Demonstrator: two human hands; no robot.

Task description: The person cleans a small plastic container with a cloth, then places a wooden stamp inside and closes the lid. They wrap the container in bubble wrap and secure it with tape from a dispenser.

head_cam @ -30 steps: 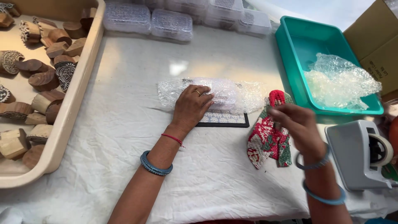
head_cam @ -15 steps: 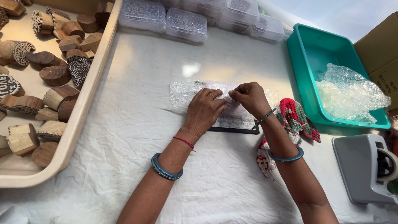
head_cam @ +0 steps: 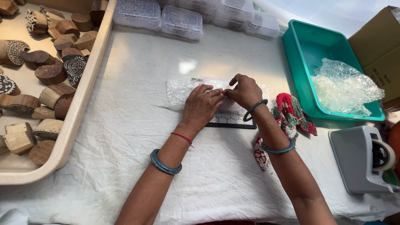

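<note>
Far left, a beige tray [head_cam: 71, 125] holds carved wooden printing blocks [head_cam: 52, 73], well over a dozen in view, more cut off by the frame. Along the back of the desk [head_cam: 125, 125], which is covered in white cloth, stand about five clear plastic boxes [head_cam: 182, 21].

At the middle lies one sheet of bubble wrap [head_cam: 181, 88], folded over a flat dark-edged block [head_cam: 233, 121] whose patterned face shows beneath it. The left hand [head_cam: 202, 106] presses flat on the wrap, its fingertips pinching the wrap's edge. The right hand [head_cam: 245, 91] meets it, its grip clenched on the same fold. Three blue bangles are visible, one on the left arm and two on the right.

Just right of the hands lies one red-and-green knitted pouch [head_cam: 289, 114], partly under the right forearm. Beyond stand one teal tub [head_cam: 302, 54] holding a crumpled wad of bubble wrap [head_cam: 343, 85], one cardboard box [head_cam: 377, 46] and one grey tape dispenser [head_cam: 360, 160].

The likely risk: if either pinch slackens, the springy wrap could unfold and bare the block. The forearm could also drag the pouch toward the desk's edge.
</note>
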